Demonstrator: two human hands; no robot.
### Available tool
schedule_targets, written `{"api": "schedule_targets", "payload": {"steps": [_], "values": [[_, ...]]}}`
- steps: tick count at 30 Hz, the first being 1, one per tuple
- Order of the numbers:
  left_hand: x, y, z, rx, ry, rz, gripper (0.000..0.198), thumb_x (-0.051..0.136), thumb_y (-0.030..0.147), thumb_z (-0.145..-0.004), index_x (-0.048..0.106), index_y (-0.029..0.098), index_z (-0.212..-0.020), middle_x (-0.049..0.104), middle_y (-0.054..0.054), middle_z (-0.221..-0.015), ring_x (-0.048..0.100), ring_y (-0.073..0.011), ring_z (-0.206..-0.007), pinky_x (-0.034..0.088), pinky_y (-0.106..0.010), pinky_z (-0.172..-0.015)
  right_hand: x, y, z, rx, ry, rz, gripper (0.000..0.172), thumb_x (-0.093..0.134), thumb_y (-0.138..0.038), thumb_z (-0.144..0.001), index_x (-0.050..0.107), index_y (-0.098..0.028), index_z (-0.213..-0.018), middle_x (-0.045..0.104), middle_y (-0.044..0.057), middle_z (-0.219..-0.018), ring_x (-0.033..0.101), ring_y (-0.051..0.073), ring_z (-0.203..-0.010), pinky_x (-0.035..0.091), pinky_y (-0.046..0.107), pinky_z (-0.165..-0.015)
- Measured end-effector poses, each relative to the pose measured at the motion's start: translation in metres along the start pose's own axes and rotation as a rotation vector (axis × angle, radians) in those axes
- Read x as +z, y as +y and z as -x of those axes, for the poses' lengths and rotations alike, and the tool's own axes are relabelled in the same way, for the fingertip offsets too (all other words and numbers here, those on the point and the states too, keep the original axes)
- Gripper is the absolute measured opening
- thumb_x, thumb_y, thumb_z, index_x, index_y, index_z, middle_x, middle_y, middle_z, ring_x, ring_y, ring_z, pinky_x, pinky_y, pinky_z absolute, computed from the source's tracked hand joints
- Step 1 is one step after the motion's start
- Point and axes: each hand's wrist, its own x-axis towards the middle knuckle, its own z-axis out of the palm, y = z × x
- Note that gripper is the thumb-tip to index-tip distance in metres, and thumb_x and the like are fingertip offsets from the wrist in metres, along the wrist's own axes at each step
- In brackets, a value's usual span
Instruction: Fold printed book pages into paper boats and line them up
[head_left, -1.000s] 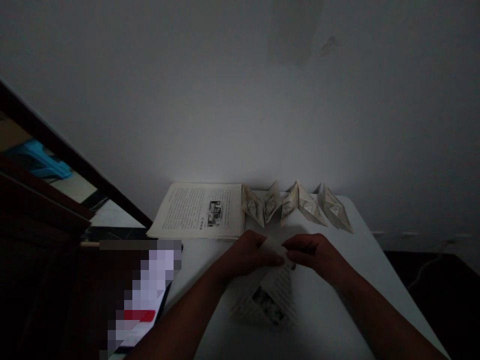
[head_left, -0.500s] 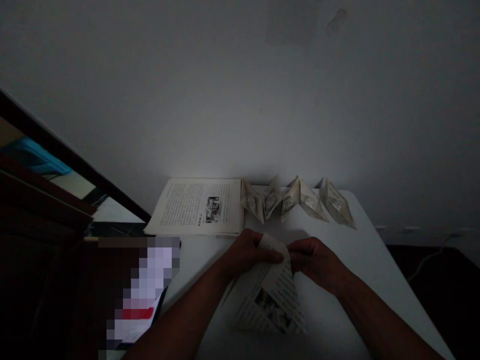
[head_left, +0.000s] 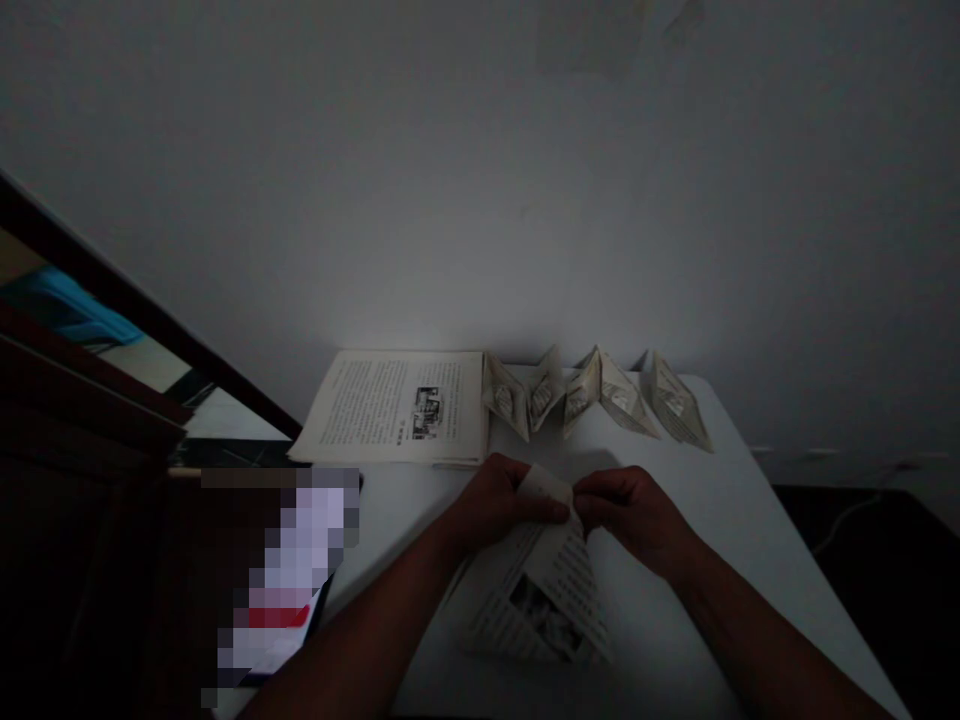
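Two hands, left hand (head_left: pixel 501 503) and right hand (head_left: pixel 626 510), pinch the far tip of a folded printed page (head_left: pixel 547 600); its length runs toward the tabletop's (head_left: pixel 705 520) near edge.

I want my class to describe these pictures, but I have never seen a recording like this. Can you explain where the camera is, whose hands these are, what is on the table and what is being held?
There is no machine here. A person wears a camera on the head, looking forward and down, so the two arms coming in from the bottom are that person's own. The room is dim.

The left hand and right hand meet at the top of a printed sheet and pinch its folded upper edge. The rest of the sheet lies on the white table.

Further back, near the wall, lie a stack of printed pages and, to its right, a row of folded paper pieces. The blocky patch at the left is blurred out.
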Motion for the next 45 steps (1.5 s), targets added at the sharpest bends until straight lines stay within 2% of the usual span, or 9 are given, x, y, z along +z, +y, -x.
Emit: {"api": "schedule_targets", "payload": {"steps": [6, 14, 19, 22, 31, 38, 45], "values": [[-0.001, -0.002, -0.003, 0.014, 0.043, -0.072, 0.027, 0.074, 0.033, -0.059, 0.069, 0.009, -0.07, 0.062, -0.001, -0.062, 0.054, -0.0125, -0.053, 0.043, -0.023, -0.052, 0.006, -0.004, 0.0, -0.022, 0.114, 0.145, 0.018, 0.071, -0.032, -0.067, 0.071, -0.014, -0.073, 0.068, 0.003, -0.061, 0.059, 0.014, -0.053, 0.048, 0.026, -0.054], [0.0, -0.005, -0.004, 0.091, 0.046, -0.153, 0.028, 0.071, 0.037, -0.062, 0.065, 0.009, -0.065, 0.055, 0.001, -0.058, 0.048, -0.0098, -0.052, 0.038, -0.02, -0.05, 0.012, -0.008, 0.001, -0.031, 0.251, 0.337, 0.013, 0.067, -0.03, -0.064, 0.068, -0.017, -0.065, 0.065, 0.001, -0.058, 0.056, 0.014, -0.053, 0.045, 0.025, -0.051], [0.0, -0.004, -0.003, 0.112, -0.004, -0.132, 0.031, 0.068, 0.041, -0.065, 0.063, 0.01, -0.065, 0.051, 0.003, -0.056, 0.046, -0.0087, -0.052, 0.036, -0.02, -0.052, 0.01, -0.005, 0.0, -0.053, 0.272, 0.362, 0.014, 0.066, -0.031, -0.065, 0.067, -0.017, -0.065, 0.065, 0.001, -0.059, 0.056, 0.014, -0.053, 0.045, 0.025, -0.051], [0.001, -0.003, -0.004, 0.128, 0.024, -0.177, 0.032, 0.067, 0.041, -0.066, 0.061, 0.01, -0.06, 0.05, 0.003, -0.055, 0.044, -0.0081, -0.051, 0.035, -0.02, -0.051, 0.009, -0.003, 0.0, -0.05, 0.271, 0.347, 0.013, 0.067, -0.03, -0.065, 0.068, -0.017, -0.065, 0.065, 0.001, -0.06, 0.056, 0.013, -0.054, 0.045, 0.025, -0.05], [-0.003, -0.004, -0.002, 0.093, 0.047, -0.095, 0.028, 0.066, 0.037, -0.068, 0.062, 0.01, -0.064, 0.055, 0.001, -0.057, 0.048, -0.0093, -0.05, 0.038, -0.021, -0.05, 0.008, -0.008, 0.003, -0.011, 0.138, 0.243, 0.018, 0.068, -0.033, -0.067, 0.069, -0.016, -0.072, 0.066, 0.001, -0.062, 0.057, 0.014, -0.057, 0.047, 0.027, -0.057], [0.0, -0.002, -0.002, 0.14, 0.031, -0.168, 0.03, 0.066, 0.037, -0.069, 0.059, 0.01, -0.059, 0.049, 0.003, -0.054, 0.044, -0.0075, -0.049, 0.033, -0.018, -0.047, 0.007, 0.0, 0.001, -0.016, 0.191, 0.329, 0.014, 0.066, -0.029, -0.067, 0.064, -0.015, -0.069, 0.059, -0.002, -0.058, 0.05, 0.01, -0.051, 0.039, 0.023, -0.049], [0.002, -0.012, -0.007, 0.153, 0.03, -0.19, 0.031, 0.066, 0.04, -0.069, 0.063, 0.009, -0.064, 0.048, 0.003, -0.053, 0.043, -0.0079, -0.049, 0.033, -0.019, -0.047, 0.014, -0.006, 0.001, -0.062, 0.226, 0.302, 0.008, 0.063, -0.021, -0.067, 0.06, -0.016, -0.072, 0.055, -0.005, -0.055, 0.047, 0.009, -0.048, 0.035, 0.021, -0.046]]}}
